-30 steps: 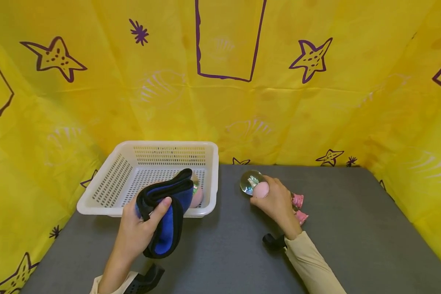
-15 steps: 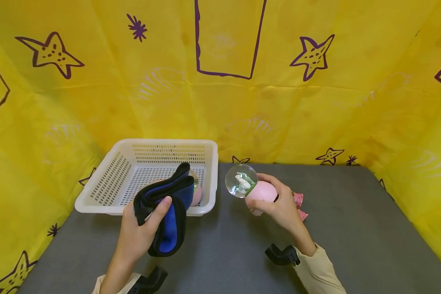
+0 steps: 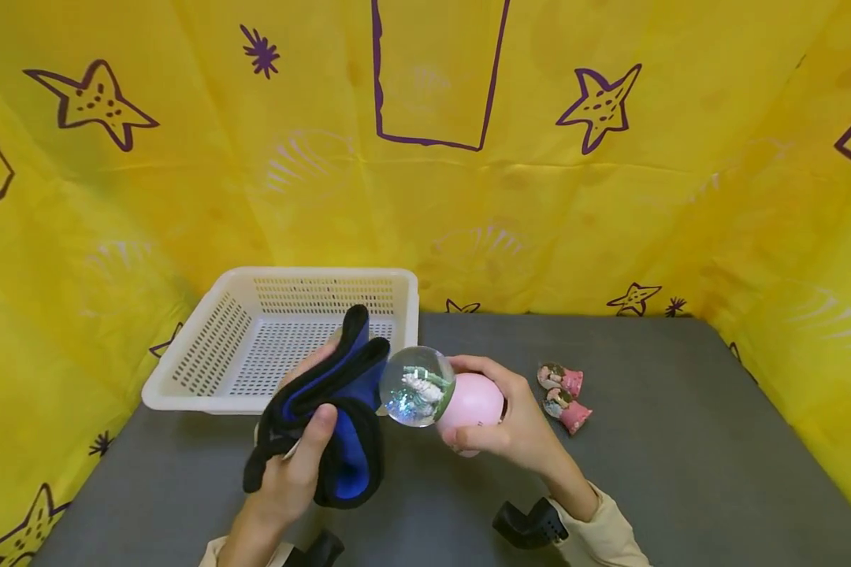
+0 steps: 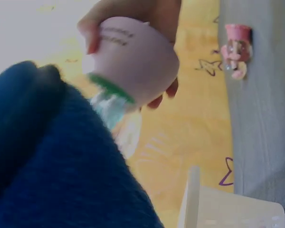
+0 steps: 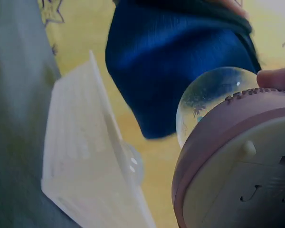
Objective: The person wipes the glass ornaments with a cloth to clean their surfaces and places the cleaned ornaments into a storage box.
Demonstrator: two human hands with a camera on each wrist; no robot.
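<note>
My left hand (image 3: 294, 480) grips a folded blue cloth with black edging (image 3: 354, 441), thumb on top, in front of the basket. In my right hand (image 3: 518, 417) is a snow globe (image 3: 471, 405), held by its pink base and tilted so the clear ball points left. That ball is right beside the cloth's right side; whether they touch I cannot tell. White and green shapes with glitter show inside the ball. The right wrist view shows the underside of the pink base (image 5: 237, 180) close up, with the blue cloth (image 5: 156, 71) behind it.
A white perforated plastic basket (image 3: 184, 378) stands at the back left of the grey table (image 3: 652, 441). Another clear ball (image 5: 134, 164) shows at its rim in the right wrist view. Two small pink-based globes (image 3: 562, 379) lie on the table to the right. Yellow patterned cloth walls surround the table.
My right hand has lifted the snow globe off the table's back area and brought it left and nearer, up to the cloth. The left hand has shifted slightly right with the cloth.
</note>
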